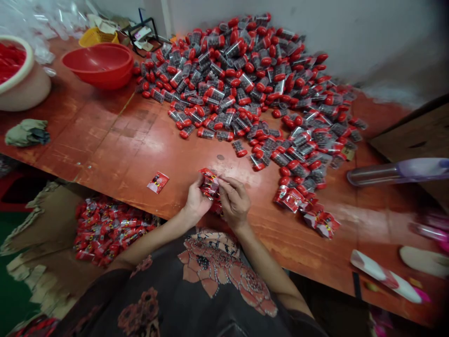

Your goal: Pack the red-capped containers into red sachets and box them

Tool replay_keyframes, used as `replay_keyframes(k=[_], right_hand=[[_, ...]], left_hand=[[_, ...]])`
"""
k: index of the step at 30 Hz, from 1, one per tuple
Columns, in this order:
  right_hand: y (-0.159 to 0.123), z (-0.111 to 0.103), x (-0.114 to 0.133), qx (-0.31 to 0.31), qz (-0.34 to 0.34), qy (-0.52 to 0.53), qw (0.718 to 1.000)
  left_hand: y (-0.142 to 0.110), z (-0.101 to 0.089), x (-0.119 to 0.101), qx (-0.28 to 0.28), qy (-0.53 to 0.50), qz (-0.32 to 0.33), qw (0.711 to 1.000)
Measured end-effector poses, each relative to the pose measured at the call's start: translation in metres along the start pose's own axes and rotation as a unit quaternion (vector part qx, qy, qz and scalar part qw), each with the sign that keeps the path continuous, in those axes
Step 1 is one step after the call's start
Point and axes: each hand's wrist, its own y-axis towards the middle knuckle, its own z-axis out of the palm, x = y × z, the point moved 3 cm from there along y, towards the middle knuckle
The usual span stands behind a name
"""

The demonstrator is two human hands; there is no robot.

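Observation:
My left hand and my right hand meet at the table's front edge, both pinching a small bunch of red foil packets. Some red packaging hangs below my fingers, partly hidden by them. Beyond my hands spreads a large heap of small clear tubes with red caps and dark contents. A group of red sachets lies to the right of my right hand. One single sachet sits to the left of my left hand.
The worn orange-red table holds a red plastic bowl, a white pot of red items, a yellow basket and a green rag. Below the left edge, a torn cardboard box holds many red packets.

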Motion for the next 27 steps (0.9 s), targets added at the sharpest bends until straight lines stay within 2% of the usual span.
replay_keyframes(k=[3, 6, 11, 14, 16, 18, 19, 22, 24, 27], right_hand=[[0.002, -0.007, -0.006, -0.012, 0.001, -0.017, 1.0], [0.003, -0.011, -0.018, -0.004, -0.025, -0.049, 0.998], [0.005, -0.008, -0.033, 0.098, -0.056, -0.068, 0.991], [0.011, -0.004, -0.033, 0.143, -0.062, -0.034, 0.987], [0.021, -0.006, -0.033, 0.111, -0.019, 0.001, 0.994], [0.033, -0.007, -0.038, 0.067, 0.078, 0.056, 0.993], [0.039, -0.006, -0.041, 0.065, 0.131, 0.095, 0.985], [0.049, 0.007, -0.047, 0.123, 0.234, 0.217, 0.94], [0.052, 0.016, -0.048, 0.143, 0.244, 0.248, 0.927], [0.056, 0.023, -0.05, 0.18, 0.202, 0.223, 0.936]], left_hand=[[0.005, -0.005, -0.003, -0.016, -0.012, -0.009, 1.0], [0.006, -0.008, -0.004, -0.03, -0.001, -0.027, 0.999], [0.001, -0.004, -0.003, 0.017, 0.032, -0.069, 0.997], [0.004, -0.005, -0.005, -0.004, 0.073, -0.06, 0.995], [0.009, -0.007, -0.009, -0.015, 0.093, -0.047, 0.994], [0.015, -0.008, -0.012, -0.013, 0.109, -0.04, 0.993], [0.017, -0.009, -0.013, -0.016, 0.117, -0.039, 0.992], [0.022, -0.01, -0.016, -0.035, 0.142, -0.042, 0.988], [0.023, -0.011, -0.019, -0.041, 0.15, -0.036, 0.987], [0.025, -0.01, -0.023, -0.041, 0.147, -0.025, 0.988]])
